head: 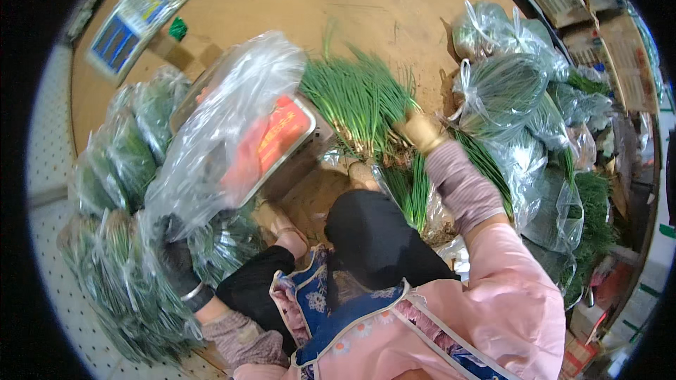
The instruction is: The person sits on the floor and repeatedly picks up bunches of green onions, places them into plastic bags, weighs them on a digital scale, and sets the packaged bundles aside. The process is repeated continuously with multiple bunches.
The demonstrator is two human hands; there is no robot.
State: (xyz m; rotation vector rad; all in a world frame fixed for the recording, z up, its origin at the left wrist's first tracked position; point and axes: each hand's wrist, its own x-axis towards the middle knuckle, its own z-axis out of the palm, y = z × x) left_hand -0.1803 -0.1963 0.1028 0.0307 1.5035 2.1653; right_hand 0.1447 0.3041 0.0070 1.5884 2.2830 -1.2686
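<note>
My left hand (pixel 182 261), in a dark glove with a band at the wrist, grips the lower end of a clear plastic bag (pixel 211 132). The bag stretches up over a plastic tub (pixel 288 169) and a red printed packet (pixel 285 129) on it. My right hand (pixel 422 129), in a tan glove, is at the right side of a loose pile of scallions (pixel 359 97). Its fingers are blurred and partly hidden among the stalks, so their grip is unclear. The scallions' pale roots point towards me.
Bagged greens (pixel 127 158) line the left, with more bagged bunches (pixel 153 295) nearer. Tied bags of greens (pixel 501 89) are heaped at right, beside loose feathery greens (pixel 591 216). A blue-and-white box (pixel 134 24) stands on the brown surface (pixel 296 0). Cardboard boxes (pixel 623 58) edge the right.
</note>
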